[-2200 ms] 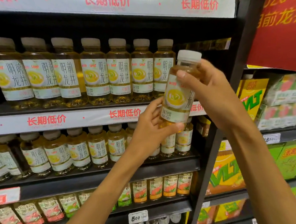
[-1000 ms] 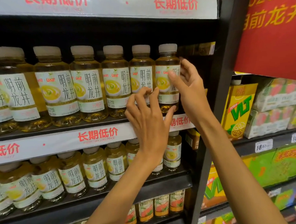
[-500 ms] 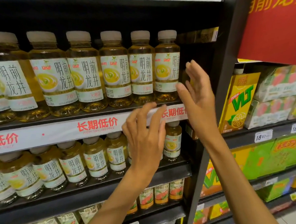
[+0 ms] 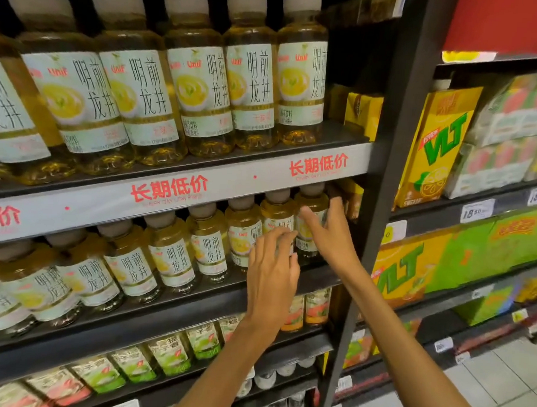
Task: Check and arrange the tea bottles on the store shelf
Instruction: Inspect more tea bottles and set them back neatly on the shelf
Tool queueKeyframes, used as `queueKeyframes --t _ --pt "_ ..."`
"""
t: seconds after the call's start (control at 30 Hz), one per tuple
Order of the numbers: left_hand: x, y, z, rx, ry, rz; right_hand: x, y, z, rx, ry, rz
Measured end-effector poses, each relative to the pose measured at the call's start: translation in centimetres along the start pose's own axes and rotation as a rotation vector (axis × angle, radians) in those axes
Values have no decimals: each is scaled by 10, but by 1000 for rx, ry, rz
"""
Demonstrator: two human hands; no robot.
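Two rows of clear plastic tea bottles with pale caps, amber liquid and white labels printed in black characters fill the dark metal store shelf (image 4: pixel 316 277) — the upper row (image 4: pixel 202 84) runs from nine o'clock to about one o'clock, the lower row (image 4: pixel 171 257) stands on the board beneath it, from eight o'clock in to the centre. Both hands are at the right end of the lower row, just right of centre. The right hand (image 4: pixel 332 234) reaches up from five o'clock with thumb and fingers spread around the end tea bottle (image 4: pixel 312 205), the thumb lying across its label and the fingers at its far side; whether it truly grips the bottle cannot be told. The left hand (image 4: pixel 271 269) comes up from six o'clock, its fingers curled over the front of the second tea bottle from the end (image 4: pixel 277 213), touching the label. A white price strip with red characters (image 4: pixel 246 180) fronts the upper board. At three o'clock, past the dark upright post (image 4: pixel 386 178), stand yellow lemon-tea cartons (image 4: pixel 431 149) and green and yellow carton packs (image 4: pixel 463 260). Smaller bottles with green and orange labels (image 4: pixel 172 354) sit at six to seven o'clock.
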State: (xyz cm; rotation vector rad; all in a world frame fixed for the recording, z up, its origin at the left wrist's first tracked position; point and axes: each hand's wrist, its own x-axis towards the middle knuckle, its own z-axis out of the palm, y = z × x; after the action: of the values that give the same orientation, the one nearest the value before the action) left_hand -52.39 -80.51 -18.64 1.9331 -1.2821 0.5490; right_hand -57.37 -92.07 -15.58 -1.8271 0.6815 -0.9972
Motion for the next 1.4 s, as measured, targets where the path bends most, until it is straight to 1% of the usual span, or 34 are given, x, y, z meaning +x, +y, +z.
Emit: queueKeyframes --t 0.07,0.2,0.3,0.4,0.53,0.6,0.67,0.73,0.87,0.9,0.97,1.07,1.13,1.17,1.23,1.3,1.37,1.4 --pt "-2 0 3 -16 -37 -1 2 2 2 79 -23 19" --pt "-8 -3 8 -130 -92 -63 -6 3 3 127 34 -29" --pt "-16 -5 9 -317 -178 -203 -20 -1 -1 172 19 -61" --pt "-20 -5 7 -507 -242 -306 -35 -6 -5 212 -13 -51" --pt "-20 1 -4 -743 -362 -479 -55 -19 -5 407 -58 50" --pt "-21 2 -14 -865 -387 -565 -61 -26 -6 446 -81 92" --pt "-22 0 -29 -941 -437 -607 -61 -32 -10 470 -125 138" --pt "-23 -1 -46 -1015 -523 -629 -58 -37 -17 527 -198 181" --pt "-28 2 -74 -1129 -639 -607 -56 -52 -21 807 -374 260" --pt "-31 2 -77 -1157 -654 -613 -56 -55 -20 839 -383 264" --pt "-39 3 -83 -1173 -645 -617 -57 -61 -16 805 -359 255" --pt "-50 1 -92 -1137 -578 -653 -61 -71 -11 719 -332 223" --pt "-55 -3 -94 -1183 -550 -659 -65 -75 -8 755 -357 215" --pt "-56 -4 -96 -1248 -547 -652 -66 -76 -6 797 -366 218" --pt "-59 -7 -102 -1451 -557 -676 -68 -80 -2 885 -375 246" --pt "-61 -10 -104 -1645 -616 -735 -70 -83 4 994 -395 330" --pt "-65 -11 -105 -1709 -689 -771 -72 -86 9 1044 -431 379" --pt "-68 -12 -105 -1690 -685 -797 -73 -88 11 998 -432 357"
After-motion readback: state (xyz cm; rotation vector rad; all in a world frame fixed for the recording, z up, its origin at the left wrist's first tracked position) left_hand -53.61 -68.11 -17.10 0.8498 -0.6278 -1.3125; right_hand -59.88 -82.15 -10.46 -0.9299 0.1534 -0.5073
